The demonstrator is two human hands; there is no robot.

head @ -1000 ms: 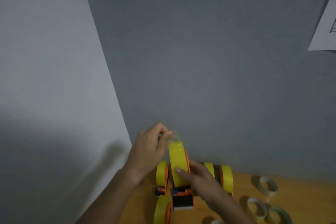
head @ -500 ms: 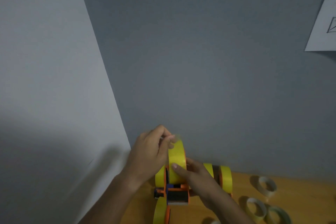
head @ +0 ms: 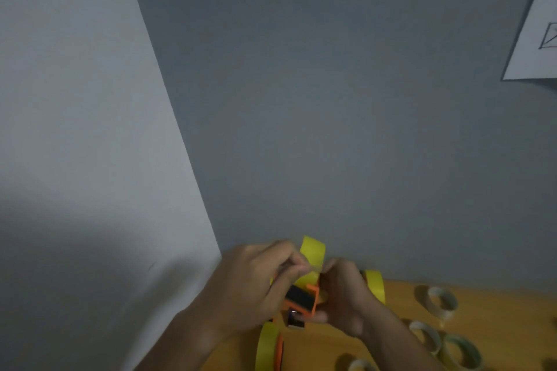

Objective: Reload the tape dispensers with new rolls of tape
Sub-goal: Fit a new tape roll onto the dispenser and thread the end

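Head view, listed nearest first, all placed against the orange dispenser (head: 303, 300) in my hands.

Item: second dispenser with yellow roll (head: 268, 346), lying on the wooden table (head: 391, 340) just in front of the held one.

Item: empty cardboard rings (head: 426, 339), on the table to its right, well apart.

Item: left hand (head: 256, 283), on its left side, fingers curled, pinching what I judge to be the loose clear tape end; blurred, so not certain.

Item: right hand (head: 343, 295), wrapped round its right side, gripping the body.

Item: yellow tape roll (head: 313, 253), seated in it, standing up above both hands.

Item: another yellow roll (head: 375, 285), just behind and right.

Item: paper sheet (head: 533, 24), on the grey wall far above and right.

Step, as I judge it: roll loaded, tape end being threaded. Next move calls for drawing the end down over the cutter without letting it stick back.
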